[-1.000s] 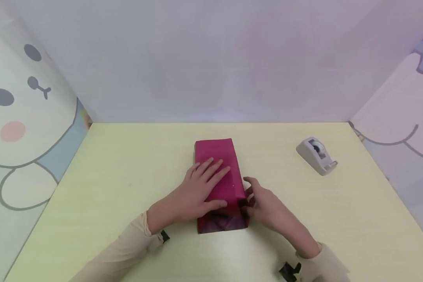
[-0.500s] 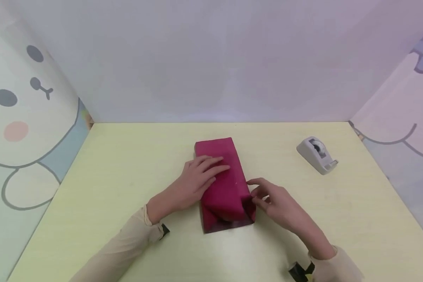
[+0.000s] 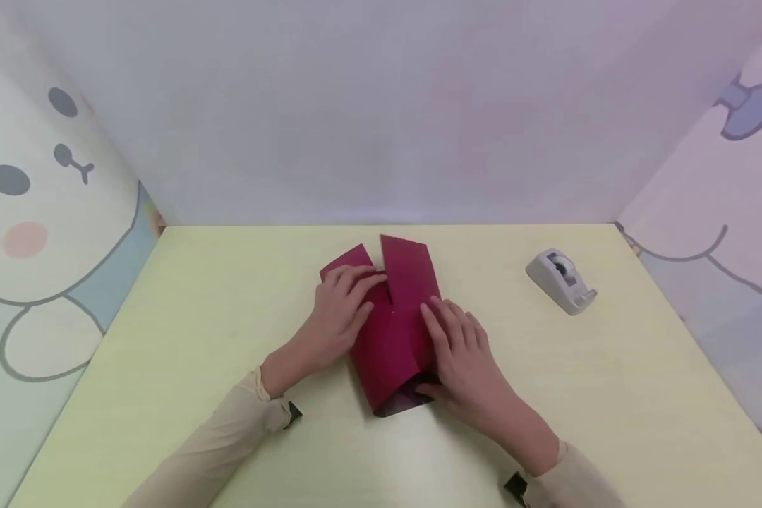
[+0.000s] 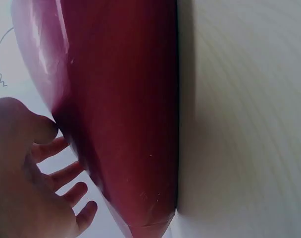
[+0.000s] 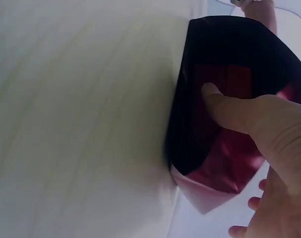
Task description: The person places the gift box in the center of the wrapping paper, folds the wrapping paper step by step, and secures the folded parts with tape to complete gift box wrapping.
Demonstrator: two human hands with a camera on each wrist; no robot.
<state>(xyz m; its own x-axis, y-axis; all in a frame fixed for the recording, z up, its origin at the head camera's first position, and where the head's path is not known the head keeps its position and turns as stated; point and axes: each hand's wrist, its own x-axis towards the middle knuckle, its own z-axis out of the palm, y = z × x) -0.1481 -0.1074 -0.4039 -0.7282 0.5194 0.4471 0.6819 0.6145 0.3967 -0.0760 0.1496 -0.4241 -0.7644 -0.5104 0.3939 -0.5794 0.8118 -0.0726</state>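
A magenta sheet of wrapping paper (image 3: 381,353) stands folded into a loose sleeve on the table. Two flaps stick out at its far end, the right flap (image 3: 409,271) longer than the left flap (image 3: 349,257). My left hand (image 3: 333,317) rests on the sleeve's upper left side, fingers over its top. On the right side, my right hand (image 3: 470,367) holds the paper, fingers on top and thumb at the open near end. Through that opening, the right wrist view shows a red box-like thing (image 5: 239,82) inside, mostly in shadow. The left wrist view shows the sleeve's bulging side (image 4: 125,109).
A white tape dispenser (image 3: 560,281) with a roll of clear tape stands at the right rear of the pale table (image 3: 228,282). A plain wall (image 3: 381,113) rises behind the table, and panels with cartoon drawings stand left and right.
The paper has loosened from a flat folded shape into a raised sleeve, its far end spreading into two flaps. My right hand has moved from beside its edge onto its right side.
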